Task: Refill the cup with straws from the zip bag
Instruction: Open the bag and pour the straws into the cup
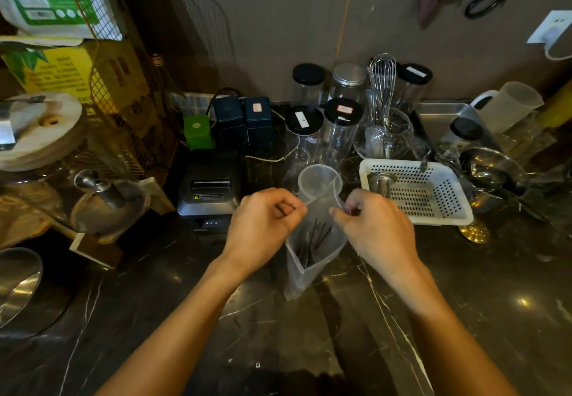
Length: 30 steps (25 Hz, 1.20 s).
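A clear zip bag [309, 259] hangs upright above the dark marble counter [278, 333], held by its top edge. Several thin black straws [315, 238] stand inside it. My left hand [263, 219] pinches the bag's left top corner and my right hand [374, 225] pinches the right top corner, the two pulled apart. Just behind the bag stands a frosted plastic cup [320, 179], upright, with nothing visible inside it.
A black receipt printer [210, 191] sits left of the cup. A white perforated basket [418, 191] holding a metal strainer lies to the right. Jars with black lids [305, 126], a whisk in a glass [383, 111] and metal bowls crowd the back.
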Each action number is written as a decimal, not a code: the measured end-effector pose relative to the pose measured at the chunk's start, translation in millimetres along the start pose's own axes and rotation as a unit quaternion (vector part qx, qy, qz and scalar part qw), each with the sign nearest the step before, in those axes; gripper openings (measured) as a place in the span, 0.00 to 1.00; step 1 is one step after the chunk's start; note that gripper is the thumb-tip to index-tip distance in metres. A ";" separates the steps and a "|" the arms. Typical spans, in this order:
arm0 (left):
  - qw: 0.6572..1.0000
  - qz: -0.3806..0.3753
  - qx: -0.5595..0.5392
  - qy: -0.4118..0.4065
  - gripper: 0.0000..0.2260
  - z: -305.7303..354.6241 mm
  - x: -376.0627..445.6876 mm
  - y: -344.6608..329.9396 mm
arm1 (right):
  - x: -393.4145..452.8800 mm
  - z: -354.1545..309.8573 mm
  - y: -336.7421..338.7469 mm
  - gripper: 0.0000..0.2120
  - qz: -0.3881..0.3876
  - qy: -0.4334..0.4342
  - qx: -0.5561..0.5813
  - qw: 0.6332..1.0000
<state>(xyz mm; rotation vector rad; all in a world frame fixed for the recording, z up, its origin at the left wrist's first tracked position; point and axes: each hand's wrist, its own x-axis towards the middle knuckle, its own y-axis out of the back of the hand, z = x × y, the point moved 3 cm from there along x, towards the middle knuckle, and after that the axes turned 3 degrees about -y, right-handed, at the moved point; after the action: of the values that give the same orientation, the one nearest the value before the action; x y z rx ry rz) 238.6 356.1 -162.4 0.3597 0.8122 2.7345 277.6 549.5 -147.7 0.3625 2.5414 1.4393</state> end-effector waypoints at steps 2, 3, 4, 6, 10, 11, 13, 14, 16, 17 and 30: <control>0.999 0.034 0.008 0.015 0.03 -2.8 0.5 5.1 | 5.9 3.2 2.9 0.11 0.018 0.005 -0.011 1.000; 0.998 0.057 0.013 0.033 0.04 -6.1 1.0 10.9 | 7.8 8.6 7.6 0.12 0.026 -0.005 -0.004 1.000; 0.996 0.076 0.013 0.051 0.05 -9.4 1.4 17.4 | 8.4 14.0 12.8 0.14 0.033 -0.011 0.012 0.999; 0.995 0.081 0.002 0.062 0.05 -12.1 1.2 25.6 | 7.0 25.3 19.1 0.18 0.031 -0.009 0.061 0.998; 0.998 0.051 -0.020 0.037 0.05 -1.4 1.1 14.9 | -1.1 35.5 13.3 0.18 0.015 0.004 0.228 0.974; 0.997 0.055 -0.031 0.036 0.05 0.1 1.9 10.5 | -6.5 38.8 9.3 0.16 0.037 -0.010 0.275 0.961; 0.996 0.063 -0.059 0.038 0.05 1.1 3.6 2.0 | -24.2 50.7 -5.9 0.10 0.068 -0.051 0.331 0.940; 0.994 0.065 -0.076 0.041 0.05 2.0 4.5 -2.0 | -35.1 58.8 -20.0 0.10 0.053 -0.063 0.322 0.943; 0.991 0.077 -0.105 0.044 0.06 4.4 6.1 -8.0 | -53.9 70.3 -55.9 0.11 -0.085 -0.044 0.255 0.962; 0.988 0.084 -0.119 0.045 0.06 5.2 6.6 -9.7 | -64.2 69.8 -73.8 0.09 -0.185 -0.031 0.202 0.961; 0.946 0.096 -0.300 0.076 0.07 21.2 14.9 -1.6 | -61.2 70.4 -116.0 0.20 -0.203 -0.028 0.110 0.973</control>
<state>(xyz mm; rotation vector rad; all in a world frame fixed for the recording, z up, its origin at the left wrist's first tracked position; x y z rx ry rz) 231.5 372.7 -143.7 0.0993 -0.0603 3.0372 343.0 530.3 -280.1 -0.0864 2.5407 0.9895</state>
